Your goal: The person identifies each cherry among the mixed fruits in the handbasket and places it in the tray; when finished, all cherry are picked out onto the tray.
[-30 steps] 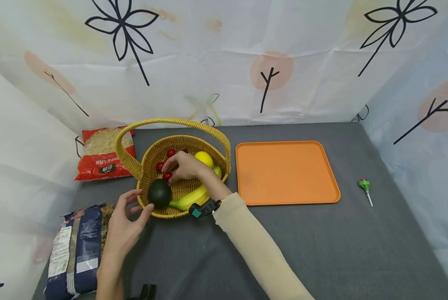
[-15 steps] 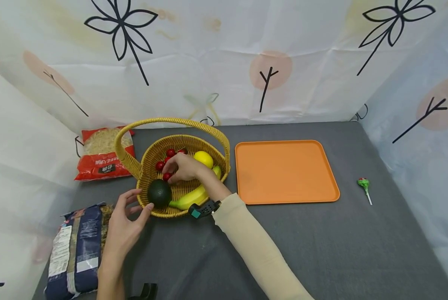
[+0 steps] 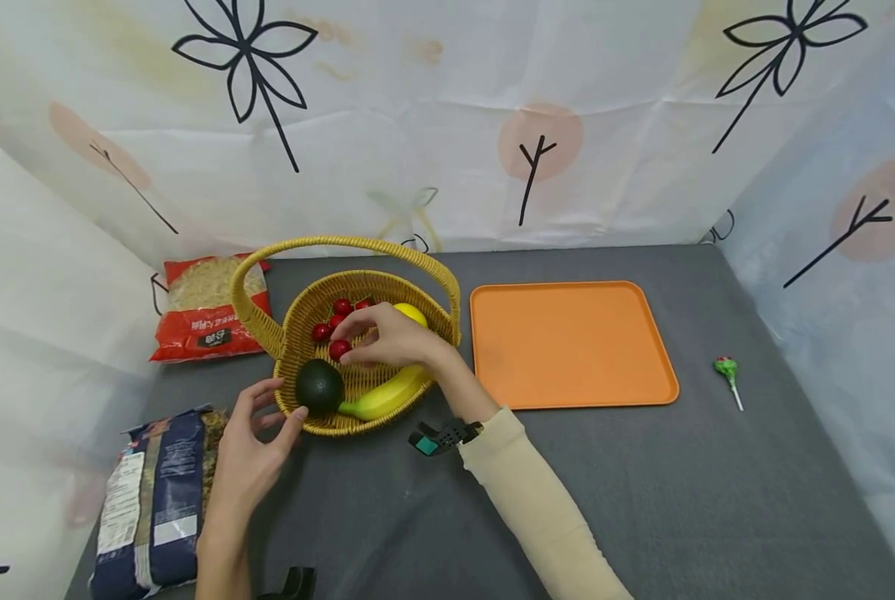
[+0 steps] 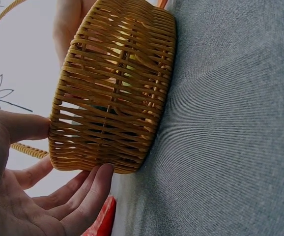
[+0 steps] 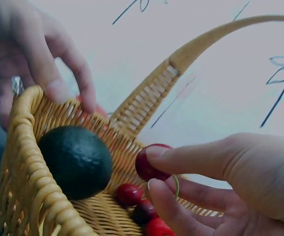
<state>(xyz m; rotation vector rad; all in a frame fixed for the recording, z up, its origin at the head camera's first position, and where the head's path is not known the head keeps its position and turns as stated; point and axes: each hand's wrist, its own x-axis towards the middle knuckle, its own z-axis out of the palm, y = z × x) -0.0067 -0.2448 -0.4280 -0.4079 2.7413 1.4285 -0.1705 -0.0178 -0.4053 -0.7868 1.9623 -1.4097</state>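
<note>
Left hand [image 3: 251,446] curled on the wicker basket [image 4: 112,88], right hand [image 3: 387,335] pinching a cherry [image 3: 339,351]

Lightly curled, the left fingers brace the rim at centre left of the frame; a steady hold there should stop any sliding. Inside, the avocado [image 3: 320,387] and loose cherries [image 3: 321,332] sit left of the pinched fruit, which is within the basket's mouth. A soft pinch, drawn out in front of the handle [image 3: 342,241], looks best, since that arch could catch the hand. Banana [image 3: 383,396] and lemon [image 3: 412,312] lie close to the right arm and could be nudged. Around: navy bag [image 3: 170,500], lower left; red bag [image 3: 211,323], left; orange tray [image 3: 567,346], right of centre; green lollipop [image 3: 727,367], far right
</note>
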